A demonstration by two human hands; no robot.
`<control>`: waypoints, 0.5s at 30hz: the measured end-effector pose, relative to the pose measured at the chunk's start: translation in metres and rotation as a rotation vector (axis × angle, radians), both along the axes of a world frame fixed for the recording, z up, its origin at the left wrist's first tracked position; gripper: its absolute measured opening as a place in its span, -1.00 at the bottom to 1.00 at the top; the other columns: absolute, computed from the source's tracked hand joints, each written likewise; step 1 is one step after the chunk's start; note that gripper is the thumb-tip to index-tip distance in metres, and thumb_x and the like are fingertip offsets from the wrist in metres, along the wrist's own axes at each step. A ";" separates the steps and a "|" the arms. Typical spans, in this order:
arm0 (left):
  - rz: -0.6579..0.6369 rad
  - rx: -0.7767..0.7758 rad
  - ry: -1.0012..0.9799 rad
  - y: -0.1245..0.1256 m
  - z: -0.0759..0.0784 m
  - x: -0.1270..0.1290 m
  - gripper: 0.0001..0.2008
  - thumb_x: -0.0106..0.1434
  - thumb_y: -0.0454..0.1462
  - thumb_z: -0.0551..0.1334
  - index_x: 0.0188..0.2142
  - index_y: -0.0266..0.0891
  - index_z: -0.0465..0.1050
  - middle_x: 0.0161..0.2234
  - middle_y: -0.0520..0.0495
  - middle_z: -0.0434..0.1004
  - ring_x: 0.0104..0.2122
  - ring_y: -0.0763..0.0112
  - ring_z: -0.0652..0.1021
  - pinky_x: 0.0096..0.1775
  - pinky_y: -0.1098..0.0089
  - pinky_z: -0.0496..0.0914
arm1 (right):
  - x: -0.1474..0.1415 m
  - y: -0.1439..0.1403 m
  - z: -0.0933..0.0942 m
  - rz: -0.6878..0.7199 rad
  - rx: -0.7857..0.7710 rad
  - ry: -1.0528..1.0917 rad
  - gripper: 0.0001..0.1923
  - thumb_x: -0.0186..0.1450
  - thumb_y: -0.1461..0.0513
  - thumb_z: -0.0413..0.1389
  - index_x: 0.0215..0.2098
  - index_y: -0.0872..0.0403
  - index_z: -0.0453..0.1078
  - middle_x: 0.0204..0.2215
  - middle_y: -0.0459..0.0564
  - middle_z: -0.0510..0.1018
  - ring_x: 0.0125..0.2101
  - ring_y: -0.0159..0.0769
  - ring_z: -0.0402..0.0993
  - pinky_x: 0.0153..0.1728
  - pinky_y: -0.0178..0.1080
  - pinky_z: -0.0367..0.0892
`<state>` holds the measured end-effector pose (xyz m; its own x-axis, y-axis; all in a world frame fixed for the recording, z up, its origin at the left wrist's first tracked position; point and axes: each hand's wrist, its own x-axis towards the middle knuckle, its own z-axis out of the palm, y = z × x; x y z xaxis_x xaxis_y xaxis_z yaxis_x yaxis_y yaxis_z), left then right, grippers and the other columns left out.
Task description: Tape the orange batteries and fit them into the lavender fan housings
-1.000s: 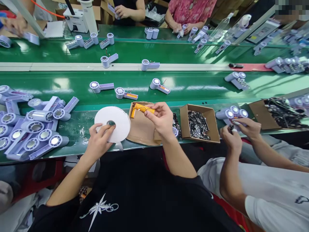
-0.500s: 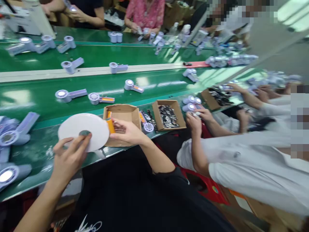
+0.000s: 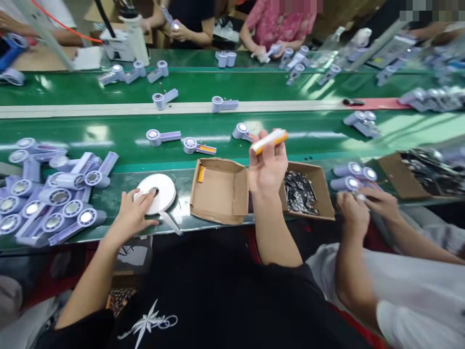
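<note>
My left hand rests at a roll of white tape lying on the bench. Its fingers reach over the roll toward the centre hole, and the thumb is spread apart. A loose tape end hangs toward the front edge. Raised over the cartons, my right hand grips an orange battery with a white strip along its top. Below and left of it stands an open cardboard box with one orange piece in its corner.
A heap of lilac handheld fans lies at the left. More fans, such as an open-handled one, lie on the green belt. To the right are a carton of small black parts and a co-worker's hands.
The tape roll has gone from being held up in my left hand to lying on the bench. My right hand has lifted the battery out to the right, now with white on its top.
</note>
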<state>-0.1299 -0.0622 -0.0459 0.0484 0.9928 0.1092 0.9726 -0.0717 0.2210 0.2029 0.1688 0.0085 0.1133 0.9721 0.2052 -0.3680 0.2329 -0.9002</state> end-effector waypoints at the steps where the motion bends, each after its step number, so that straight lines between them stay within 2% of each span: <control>1: -0.034 -0.096 -0.042 0.014 0.006 -0.017 -0.24 0.15 -0.01 0.56 0.33 -0.05 0.58 0.21 -0.22 0.72 0.27 -0.27 0.54 0.36 -0.27 0.40 | 0.003 0.002 -0.005 0.047 -0.009 -0.008 -0.25 0.34 -0.10 0.43 0.39 -0.19 0.34 0.15 0.01 0.74 0.15 -0.12 0.76 0.17 -0.04 0.70; 3: -0.057 -0.190 -0.105 0.058 0.018 -0.038 -0.41 0.33 0.10 0.42 0.25 -0.09 0.63 0.23 -0.14 0.72 0.24 -0.07 0.59 0.35 -0.05 0.45 | 0.000 -0.008 -0.018 0.158 -0.048 -0.035 -0.17 0.25 -0.12 0.51 0.38 -0.19 0.36 0.00 -0.01 0.80 -0.01 -0.10 0.83 0.03 -0.06 0.75; 5: 0.014 -0.146 -0.110 0.119 0.026 -0.044 -0.49 0.54 0.06 0.20 0.25 -0.18 0.62 0.29 -0.16 0.66 0.27 0.04 0.57 0.36 0.06 0.43 | -0.011 -0.023 -0.029 0.228 -0.069 -0.047 -0.20 0.24 -0.14 0.52 0.33 -0.17 0.41 -0.08 -0.01 0.83 -0.07 -0.10 0.85 -0.03 -0.08 0.76; 7: 0.090 -0.083 -0.056 0.186 0.029 -0.041 -0.49 0.60 -0.02 0.12 0.32 -0.22 0.56 0.43 -0.23 0.51 0.43 -0.05 0.41 0.47 -0.08 0.26 | -0.022 -0.031 -0.035 0.257 -0.057 -0.046 -0.29 0.26 -0.14 0.51 0.26 -0.16 0.44 -0.11 -0.03 0.84 -0.07 -0.12 0.85 -0.04 -0.13 0.75; 9: 0.147 -0.127 0.056 0.243 0.029 -0.039 -0.55 0.56 -0.04 0.19 0.26 -0.19 0.60 0.48 -0.24 0.45 0.52 -0.15 0.24 0.50 -0.24 0.15 | -0.026 -0.030 -0.036 0.259 -0.023 -0.061 -0.35 0.28 -0.12 0.52 0.20 -0.15 0.46 -0.17 -0.06 0.85 -0.09 -0.16 0.85 -0.07 -0.19 0.73; 11: 0.151 -0.224 0.127 0.279 0.032 -0.041 -0.60 0.45 0.01 0.30 0.05 -0.20 0.68 0.31 -0.27 0.63 0.44 -0.16 0.35 0.42 -0.25 0.27 | -0.020 -0.024 -0.031 0.256 0.000 -0.103 -0.38 0.28 -0.10 0.52 0.18 -0.14 0.48 -0.22 -0.07 0.85 -0.13 -0.19 0.85 -0.11 -0.24 0.72; 13: 0.080 -0.277 0.106 0.293 0.036 -0.049 -0.57 0.30 0.12 0.37 -0.24 -0.21 0.65 -0.07 -0.25 0.76 0.18 -0.08 0.57 0.28 -0.18 0.44 | -0.009 -0.020 -0.023 0.276 -0.014 -0.171 -0.39 0.27 -0.09 0.51 0.17 -0.12 0.51 -0.22 -0.06 0.85 -0.14 -0.19 0.84 -0.12 -0.22 0.72; 15: -0.026 -0.252 0.054 0.299 0.036 -0.065 -0.50 0.17 0.22 0.33 -0.48 -0.15 0.50 -0.38 -0.14 0.65 -0.02 -0.06 0.63 0.20 -0.25 0.48 | -0.004 -0.017 -0.014 0.327 -0.052 -0.230 -0.39 0.24 -0.08 0.53 0.16 -0.10 0.56 -0.17 -0.05 0.85 -0.09 -0.17 0.83 -0.06 -0.18 0.74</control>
